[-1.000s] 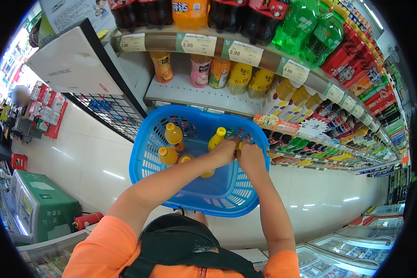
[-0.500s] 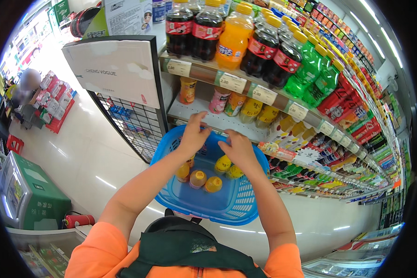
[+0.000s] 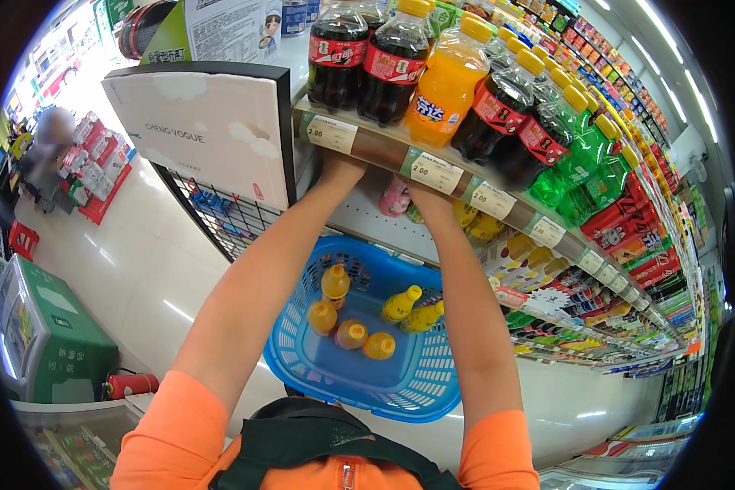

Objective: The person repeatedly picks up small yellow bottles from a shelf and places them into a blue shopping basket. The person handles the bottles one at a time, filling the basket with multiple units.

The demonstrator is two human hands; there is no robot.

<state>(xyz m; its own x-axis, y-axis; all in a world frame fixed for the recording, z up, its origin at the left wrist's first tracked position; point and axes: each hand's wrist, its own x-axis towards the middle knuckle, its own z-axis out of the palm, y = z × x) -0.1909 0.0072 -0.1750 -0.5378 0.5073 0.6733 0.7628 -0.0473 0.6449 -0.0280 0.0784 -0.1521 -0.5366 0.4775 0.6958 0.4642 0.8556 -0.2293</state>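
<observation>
Under the upper shelf (image 3: 376,149), your left hand (image 3: 343,168) and right hand (image 3: 417,189) are mostly hidden, so neither grip can be told; a pink-labelled bottle (image 3: 394,199) stands near the right, your blue basket (image 3: 353,380) below holding six bottles (image 3: 351,335).

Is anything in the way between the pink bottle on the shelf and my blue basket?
Nothing visible: from the pink bottle, white shelf runs to its front edge, with the blue basket beyond.

I count four orange-capped juice bottles (image 3: 351,333) and two yellow-capped drink bottles (image 3: 401,304) in one blue basket (image 3: 347,382). To my left, one red fire extinguisher (image 3: 132,385).
</observation>
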